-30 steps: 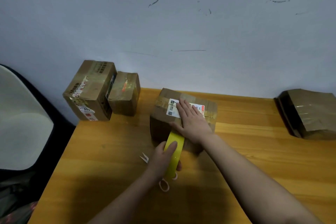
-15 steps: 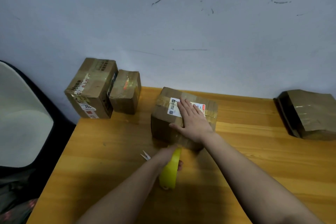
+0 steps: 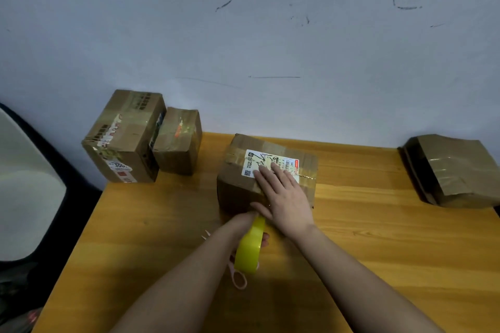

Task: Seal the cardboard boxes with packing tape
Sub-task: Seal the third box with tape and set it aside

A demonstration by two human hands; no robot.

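Box being taped (image 3: 266, 170) sits mid-table near the far edge, flaps closed, contents not visible; white shipping label (image 3: 272, 166) on top, clear tape band running left-right across the top under the label. Box long axis runs roughly left-right, slightly skewed, near-left corner pointing toward the camera. Right hand (image 3: 286, 197) lies flat on the box top, fingers straight and spread, fingertips on the label, thumb hanging over the near edge; pressing, not gripping. Left hand (image 3: 250, 224) is at the near face of the box, mostly hidden behind the yellow tape roll (image 3: 250, 247); fingers wrap the roll, one fingertip shows on its right side. Roll stands on edge, its axis about left-right, so the band runs near-far toward the box; top of roll touches or nearly touches the box's near face, can't tell which. Pink-handled scissors (image 3: 238, 277) lie on the table (image 3: 392, 251) under the left wrist, handle loop near, blade tips poking out left of the forearm. Two more boxes at far left: larger box (image 3: 124, 138) with labels and "300" printed on the near face, smaller box (image 3: 178, 140) touching its right side; both closed and taped, the larger one overhanging the table's left edge. Fourth box (image 3: 454, 170) at far right edge, wrapped in brown tape, dented, closed.
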